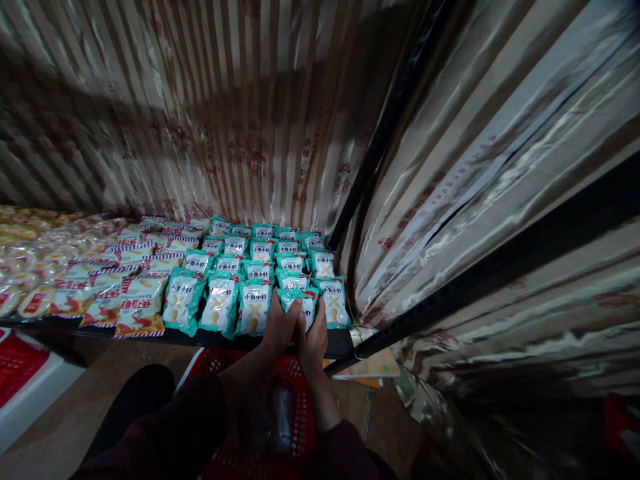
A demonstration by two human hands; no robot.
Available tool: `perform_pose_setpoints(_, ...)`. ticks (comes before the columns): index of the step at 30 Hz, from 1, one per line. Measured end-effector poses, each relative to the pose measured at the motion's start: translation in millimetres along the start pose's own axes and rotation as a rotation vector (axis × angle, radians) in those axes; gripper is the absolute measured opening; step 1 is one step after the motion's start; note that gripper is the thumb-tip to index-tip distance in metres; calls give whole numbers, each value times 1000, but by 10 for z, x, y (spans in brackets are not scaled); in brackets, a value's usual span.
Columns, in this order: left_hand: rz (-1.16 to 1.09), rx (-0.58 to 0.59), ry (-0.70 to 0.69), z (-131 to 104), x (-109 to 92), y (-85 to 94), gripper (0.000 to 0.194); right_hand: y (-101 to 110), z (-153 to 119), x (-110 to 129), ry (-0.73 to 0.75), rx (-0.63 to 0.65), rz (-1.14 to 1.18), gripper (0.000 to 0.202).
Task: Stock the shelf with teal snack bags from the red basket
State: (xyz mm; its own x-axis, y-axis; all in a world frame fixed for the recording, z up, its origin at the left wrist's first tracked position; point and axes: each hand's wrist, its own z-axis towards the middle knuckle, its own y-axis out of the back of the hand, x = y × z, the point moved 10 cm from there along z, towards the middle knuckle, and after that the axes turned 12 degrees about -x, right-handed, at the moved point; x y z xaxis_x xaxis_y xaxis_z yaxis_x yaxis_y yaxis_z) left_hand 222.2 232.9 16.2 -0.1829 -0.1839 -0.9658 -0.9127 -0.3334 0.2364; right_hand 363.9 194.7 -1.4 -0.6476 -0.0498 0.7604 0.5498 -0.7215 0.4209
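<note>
Both my hands reach forward to a low shelf packed with rows of snack bags. My left hand and my right hand together grip one teal snack packet in the front row, fingers wrapped over its lower edge. Teal packets of the same kind lie on either side of it and in rows behind. To their left lie red-and-white striped packets. Below my forearms stands a red plastic basket; something pale lies in it, too dim to identify.
Shiny striped plastic sheeting hangs behind the shelf and on the right, with black shelf rails running diagonally. Pale yellowish packets fill the shelf's far left. A red-and-white box sits at the lower left on the brown floor.
</note>
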Motion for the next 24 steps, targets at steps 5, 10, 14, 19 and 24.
perform_pose_setpoints(5,-63,-30,37,68,16,-22,65,19,-28,86,73,-53,-49,77)
perform_pose_setpoints(10,-121,-62,65,165,-41,-28,62,25,16,122,25,-50,-66,80)
perform_pose_setpoints(14,-143,-77,177,285,10,-25,53,39,55,158,9,-35,-52,79)
perform_pose_setpoints(19,-86,-57,198,419,20,-79,51,57,71,190,22,-53,-36,78)
perform_pose_setpoints(24,-65,-54,186,443,21,-137,56,23,44,174,14,-49,-19,76)
